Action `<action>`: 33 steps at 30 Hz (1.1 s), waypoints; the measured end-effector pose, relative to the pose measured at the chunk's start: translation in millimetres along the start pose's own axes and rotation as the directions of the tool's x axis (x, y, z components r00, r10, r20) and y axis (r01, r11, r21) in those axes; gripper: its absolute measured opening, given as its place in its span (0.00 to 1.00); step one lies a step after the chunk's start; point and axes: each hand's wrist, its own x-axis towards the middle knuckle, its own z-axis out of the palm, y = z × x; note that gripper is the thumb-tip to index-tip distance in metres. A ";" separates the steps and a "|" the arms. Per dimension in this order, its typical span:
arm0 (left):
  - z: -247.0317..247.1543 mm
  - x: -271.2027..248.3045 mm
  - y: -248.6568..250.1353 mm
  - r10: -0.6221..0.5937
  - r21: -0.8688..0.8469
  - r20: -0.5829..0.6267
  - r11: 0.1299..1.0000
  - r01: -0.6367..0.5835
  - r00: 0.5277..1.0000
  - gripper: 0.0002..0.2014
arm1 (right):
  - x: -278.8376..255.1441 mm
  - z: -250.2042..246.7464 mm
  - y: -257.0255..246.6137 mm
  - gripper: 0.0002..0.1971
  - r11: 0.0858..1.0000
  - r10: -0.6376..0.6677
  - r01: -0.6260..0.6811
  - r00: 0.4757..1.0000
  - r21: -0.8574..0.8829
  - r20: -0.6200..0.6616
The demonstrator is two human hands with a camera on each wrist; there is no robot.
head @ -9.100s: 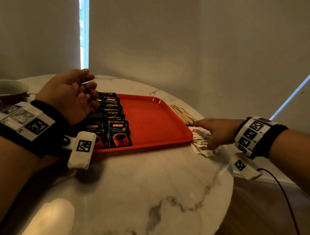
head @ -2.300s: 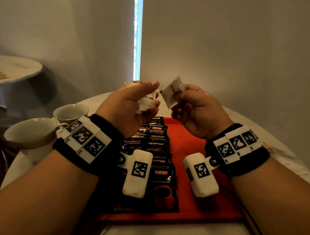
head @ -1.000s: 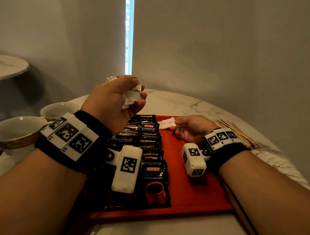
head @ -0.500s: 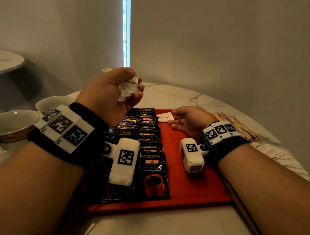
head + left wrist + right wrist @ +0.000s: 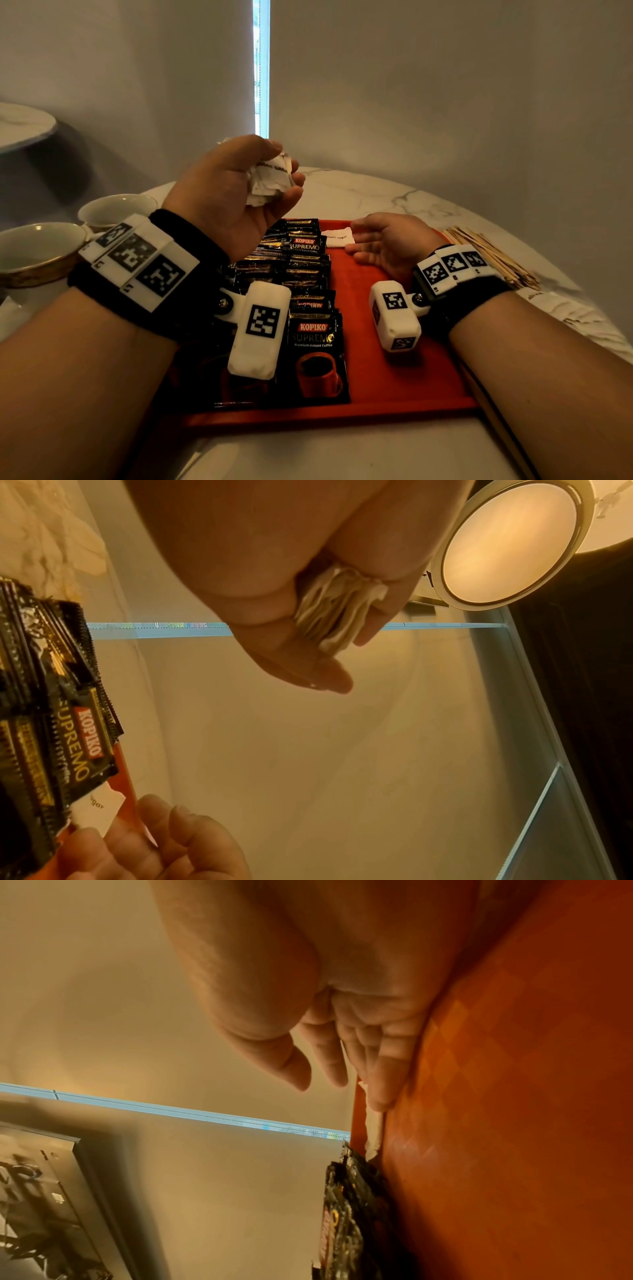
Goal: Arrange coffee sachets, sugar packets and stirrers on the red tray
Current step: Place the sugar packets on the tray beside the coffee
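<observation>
One sugar packet (image 5: 337,237) lay flat on the red tray (image 5: 394,383), at about 12 o'clock on its floor, touching the far end of the coffee sachets (image 5: 301,294). These ran in two overlapping columns down the tray's 9 o'clock side.

Right hand (image 5: 387,245): fingers straight and relaxed, tips resting at the packet's 3 o'clock edge, pinching nothing.

Left hand (image 5: 233,192): raised above the sachets, fingers curled round a wad of further sugar packets (image 5: 270,178); the left wrist view showed their stacked edges squeezed between palm and fingers.

Stirrers (image 5: 489,260): loose heap on the bench (image 5: 376,195), off the tray at 3 o'clock, not yet placed.

Two cups (image 5: 41,246) stood on the bench at 9 o'clock.

Step in hand, judged: laying a sugar column beside the coffee. Done well, each packet would be drawn singly from the wad, set square, overlapped evenly towards 6 o'clock, and kept clear of the sachets, leaving a strip at 3 o'clock for the stirrers.
</observation>
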 end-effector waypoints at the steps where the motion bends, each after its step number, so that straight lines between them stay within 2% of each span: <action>1: -0.1 0.0 0.0 0.001 -0.002 0.003 1.000 -0.001 1.000 0.05 | -0.5 0.5 -0.3 0.18 1.000 0.000 0.000 1.000 0.001 0.005; 6: -1.4 -0.8 -1.5 0.009 -0.038 0.051 0.999 -0.007 0.999 0.03 | -0.3 2.2 -0.3 0.08 1.000 -0.006 0.005 0.999 0.022 0.044; 11: -2.2 -1.7 -3.1 0.030 -0.064 0.068 0.998 -0.026 0.997 0.12 | 3.5 3.2 0.2 0.05 0.999 -0.020 0.021 1.000 0.041 -0.022; 13: -1.9 -1.6 -3.5 0.031 -0.066 0.071 0.997 -0.027 0.997 0.12 | 4.2 3.5 0.3 0.04 0.999 -0.012 0.013 1.000 0.035 -0.009; 20: 2.7 -2.5 -3.5 0.026 -0.040 0.035 0.999 -0.024 0.999 0.09 | 5.0 2.7 1.1 0.05 0.999 -0.010 0.010 1.000 0.034 0.002; 25: -0.9 -0.6 -5.4 0.007 -0.050 0.063 0.999 -0.004 0.998 0.16 | 5.4 2.2 0.6 0.09 0.999 -0.003 0.004 1.000 0.039 -0.007; 27: -1.1 -1.4 -6.6 -0.008 0.004 0.098 1.000 0.008 0.995 0.19 | 5.5 2.1 0.7 0.10 0.999 -0.001 0.001 1.000 0.041 -0.010; 30: 1.5 -4.1 -6.0 -0.037 0.090 0.125 0.996 0.026 0.991 0.11 | 3.6 2.0 -0.9 0.09 0.999 -0.017 0.018 0.999 0.047 -0.029; 33: 3.4 -4.9 -5.2 -0.035 0.079 0.095 0.997 0.027 0.995 0.09 | -8.3 2.5 -14.1 0.05 0.994 -0.036 0.037 0.999 0.104 -0.019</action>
